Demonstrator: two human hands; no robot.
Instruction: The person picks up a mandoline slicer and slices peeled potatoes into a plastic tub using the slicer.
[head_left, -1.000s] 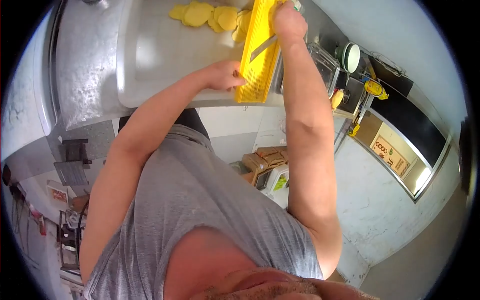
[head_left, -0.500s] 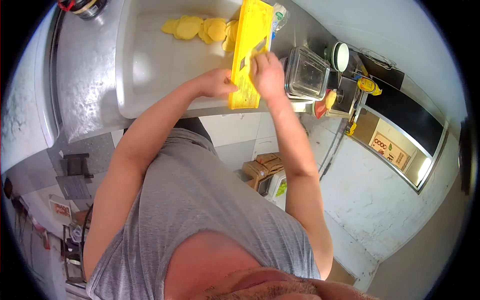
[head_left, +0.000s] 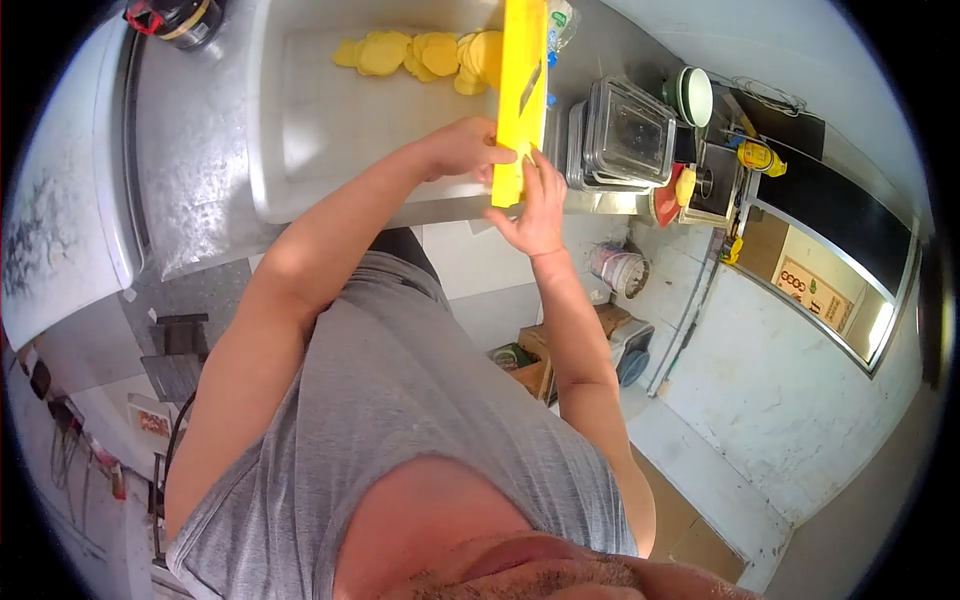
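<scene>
A yellow mandoline slicer [head_left: 522,95] is tilted over the right part of a white tub [head_left: 262,110]. My left hand [head_left: 465,150] grips the slicer's left edge near its close end, thumb on top. My right hand [head_left: 537,205] is at that same end, fingertips against the right side and thumb stretched below the end; it seems to hold the corner. No food piece shows in my right hand. Thin yellow slices [head_left: 385,53], looking like potato, lie overlapped in a row at the tub's far side, some partly hidden behind the slicer.
Stacked clear containers [head_left: 630,135] stand right of the tub on the metal counter [head_left: 190,140]. Beyond them are green-and-white bowls [head_left: 692,97] and a yellow bottle [head_left: 762,158]. A dark jar [head_left: 185,22] is at the far left. Below sit a bucket [head_left: 625,270] and cardboard boxes [head_left: 535,365].
My right hand has moved from the slicer's middle down to its near end, its fingers now more spread. The slicer has tilted, and its face appears narrower.
</scene>
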